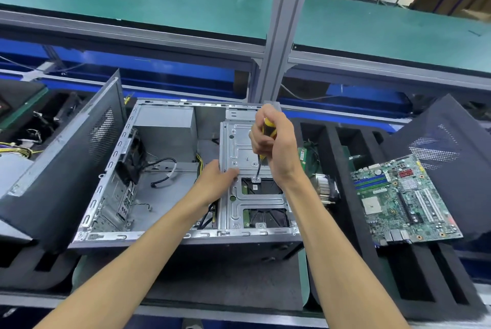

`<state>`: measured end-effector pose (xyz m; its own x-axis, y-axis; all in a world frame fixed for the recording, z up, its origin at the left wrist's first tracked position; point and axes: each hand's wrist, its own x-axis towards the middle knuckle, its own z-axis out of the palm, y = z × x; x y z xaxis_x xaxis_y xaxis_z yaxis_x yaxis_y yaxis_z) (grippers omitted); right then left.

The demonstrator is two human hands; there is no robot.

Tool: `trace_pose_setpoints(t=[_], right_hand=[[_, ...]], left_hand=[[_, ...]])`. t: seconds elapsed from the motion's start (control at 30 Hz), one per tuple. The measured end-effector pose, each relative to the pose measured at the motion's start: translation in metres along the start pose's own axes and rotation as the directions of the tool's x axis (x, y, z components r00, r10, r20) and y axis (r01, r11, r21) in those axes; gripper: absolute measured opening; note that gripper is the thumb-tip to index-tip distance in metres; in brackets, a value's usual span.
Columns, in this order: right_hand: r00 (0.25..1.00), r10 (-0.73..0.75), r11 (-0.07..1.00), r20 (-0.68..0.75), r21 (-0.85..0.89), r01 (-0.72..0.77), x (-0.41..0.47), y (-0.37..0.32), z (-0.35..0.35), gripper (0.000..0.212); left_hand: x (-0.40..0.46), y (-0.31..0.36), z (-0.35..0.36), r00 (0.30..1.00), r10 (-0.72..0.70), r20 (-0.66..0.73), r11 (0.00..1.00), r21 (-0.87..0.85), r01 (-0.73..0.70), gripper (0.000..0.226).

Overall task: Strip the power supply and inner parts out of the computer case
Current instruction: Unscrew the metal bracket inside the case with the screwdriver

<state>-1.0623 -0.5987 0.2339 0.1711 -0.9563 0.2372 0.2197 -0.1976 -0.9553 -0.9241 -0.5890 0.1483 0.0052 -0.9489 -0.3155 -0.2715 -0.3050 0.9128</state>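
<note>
Both forearms come in from the bottom edge, nearest the lens. Computer case [111, 211] lies on its side on the bench [225, 283], open face up, long axis left-right; rear I/O end points left, drive end right. One power supply [166, 126], grey box, sits in the far-left corner of the case, still inside. One black fan [131, 158] hangs on the left wall, tilted. One metal drive cage [239, 204] fills the right end of the case, long axis running away from camera; two cutouts in it show dark drive surface below.

Two dark side panels: left panel [63, 169] leans against the case's left end, right panel [451, 169] leans well to the right. One motherboard [403, 201] lies out of the case, flat on black foam tray [345, 158] right of the case. One finned heatsink [325, 185] sits between case and motherboard.

Right hand [276, 145]: grip closed round the yellow-black handle of one screwdriver [267, 140]; shaft near upright, slightly tilted, tip down on a screw tab at the cage's upper cutout. Left hand [216, 181]: fingers curled over the cage's left edge just beside the tip, holding the cage.

Loose black cables [164, 169] lie on the case floor, count unclear.
</note>
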Motion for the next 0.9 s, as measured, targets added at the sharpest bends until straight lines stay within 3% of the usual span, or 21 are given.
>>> trace_pose_setpoints(t=[0.2, 0.5, 0.63, 0.77, 0.9], right_hand=[[0.988, -0.041, 0.999, -0.151, -0.029, 0.037, -0.003, 0.003, -0.005, 0.023], [0.988, -0.015, 1.0, -0.152, -0.001, 0.015, -0.008, -0.004, 0.007, 0.03], [0.981, -0.027, 0.995, -0.191, -0.097, 0.008, -0.01, -0.008, 0.017, 0.021], [0.977, -0.033, 0.997, -0.213, -0.071, 0.019, -0.013, -0.007, 0.015, 0.028], [0.986, -0.034, 0.999, -0.165, -0.047, 0.026, -0.009, -0.006, 0.012, 0.035]], left_hand=[[0.001, -0.001, -0.004, 0.999, -0.009, 0.033, 0.998, -0.064, 0.011, 0.012], [-0.001, 0.0, -0.003, 0.999, -0.004, 0.036, 1.0, -0.018, 0.004, 0.022], [-0.001, 0.004, -0.004, 0.999, 0.007, 0.033, 1.0, -0.02, -0.007, 0.017], [-0.002, 0.001, -0.002, 0.999, -0.009, 0.045, 0.998, -0.058, 0.012, 0.013], [0.001, 0.001, -0.003, 0.996, -0.043, 0.073, 0.996, -0.08, 0.049, 0.027]])
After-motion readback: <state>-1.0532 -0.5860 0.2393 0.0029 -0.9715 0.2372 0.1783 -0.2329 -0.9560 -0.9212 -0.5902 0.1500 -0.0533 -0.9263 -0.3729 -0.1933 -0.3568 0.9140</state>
